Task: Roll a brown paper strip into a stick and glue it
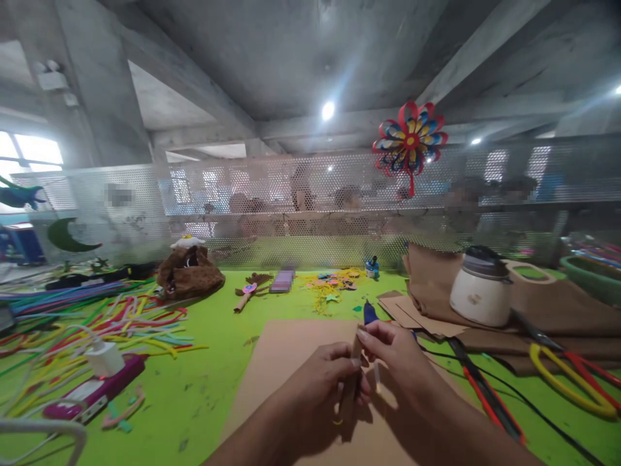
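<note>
A narrow brown strip [347, 402], which looks like paper or card, stands between my hands over a large tan sheet [279, 362]. My left hand [320, 375] is closed around its middle. Near the top end, my right hand [400, 356] pinches the strip between thumb and fingers. Some of the fingers are hidden behind the strip. Below my right hand shows a thin pale stick [378, 377], and I cannot tell whether it is held. Just beyond the right hand lies a blue tool [370, 312], partly covered by the fingers, perhaps a glue gun.
Red-handled shears [488, 395], yellow-and-red scissors [572, 382], folded brown material [431, 272] and a white pot [480, 291] lie right. Left are a purple power strip [104, 388], colourful pipe cleaners [145, 323] and a brown furry item [189, 272]. A perforated screen [272, 220] stands behind.
</note>
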The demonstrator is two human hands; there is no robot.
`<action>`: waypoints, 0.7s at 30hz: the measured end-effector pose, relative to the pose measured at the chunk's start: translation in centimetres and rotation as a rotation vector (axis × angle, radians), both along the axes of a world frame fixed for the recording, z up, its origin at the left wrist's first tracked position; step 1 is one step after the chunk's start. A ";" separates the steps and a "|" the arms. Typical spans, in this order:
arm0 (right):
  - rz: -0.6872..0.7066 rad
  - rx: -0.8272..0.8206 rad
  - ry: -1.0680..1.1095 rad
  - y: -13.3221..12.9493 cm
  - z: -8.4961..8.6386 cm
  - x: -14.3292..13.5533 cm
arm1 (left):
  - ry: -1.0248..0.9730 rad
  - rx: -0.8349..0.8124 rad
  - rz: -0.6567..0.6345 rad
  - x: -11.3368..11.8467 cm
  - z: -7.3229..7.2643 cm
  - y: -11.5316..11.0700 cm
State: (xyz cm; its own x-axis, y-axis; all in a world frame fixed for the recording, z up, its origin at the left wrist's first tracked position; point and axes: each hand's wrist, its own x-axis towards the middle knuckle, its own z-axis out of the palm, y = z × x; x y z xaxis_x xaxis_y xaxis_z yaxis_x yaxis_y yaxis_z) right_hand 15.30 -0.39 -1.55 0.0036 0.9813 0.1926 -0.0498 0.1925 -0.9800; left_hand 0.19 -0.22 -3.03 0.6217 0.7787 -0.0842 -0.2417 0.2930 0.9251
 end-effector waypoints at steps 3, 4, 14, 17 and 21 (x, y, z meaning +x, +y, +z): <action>-0.009 0.007 0.003 0.0 -0.2 0.1 | 0.019 0.022 -0.017 0.0 0.3 0.0; -0.022 0.016 0.001 0.1 -0.2 0.2 | 0.034 0.033 -0.022 0.0 0.4 -0.1; -0.065 0.113 0.003 1.9 -0.4 2.4 | 0.061 -0.025 0.012 -0.5 1.9 -2.0; 0.029 0.115 0.086 1.9 -0.2 2.6 | 0.069 0.110 0.084 -0.9 1.9 -2.5; 0.066 0.071 0.235 1.8 0.4 2.8 | 0.050 0.142 0.165 -2.0 2.0 -2.1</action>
